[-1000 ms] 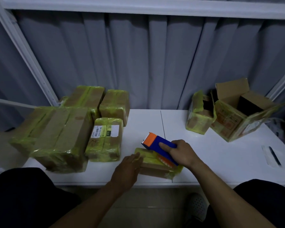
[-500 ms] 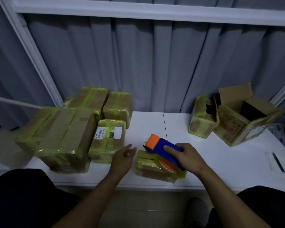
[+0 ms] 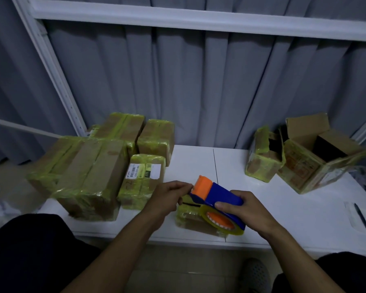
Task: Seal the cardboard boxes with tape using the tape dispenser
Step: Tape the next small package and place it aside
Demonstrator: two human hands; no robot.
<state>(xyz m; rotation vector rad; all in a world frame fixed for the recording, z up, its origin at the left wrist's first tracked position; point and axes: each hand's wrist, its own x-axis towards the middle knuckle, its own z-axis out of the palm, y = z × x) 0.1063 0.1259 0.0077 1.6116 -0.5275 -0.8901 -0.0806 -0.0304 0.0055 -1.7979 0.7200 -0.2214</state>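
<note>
The tape dispenser (image 3: 222,194), blue with an orange front and an orange-cored tape roll (image 3: 220,224), is held over a small tape-wrapped box (image 3: 187,217) at the near edge of a white table (image 3: 294,208). Grey curtains (image 3: 199,92) hang behind, crossed by a white frame rail (image 3: 199,17). Sealed boxes in yellowish tape crowd the table's left side, a large box (image 3: 89,174) nearest. Two open boxes (image 3: 300,166) stand at the right. A pen (image 3: 360,216) lies on paper near the right edge.

The right hand (image 3: 243,210) wraps around the dispenser's blue body from above. The left hand (image 3: 167,196) has its fingers curled, tips bunched at the orange front. Whether they pinch tape or plastic cannot be told.

A labelled box (image 3: 144,187) left of the hands carries a white label (image 3: 143,171) with a barcode, print starting "070-070", and "070" on a dark patch.
</note>
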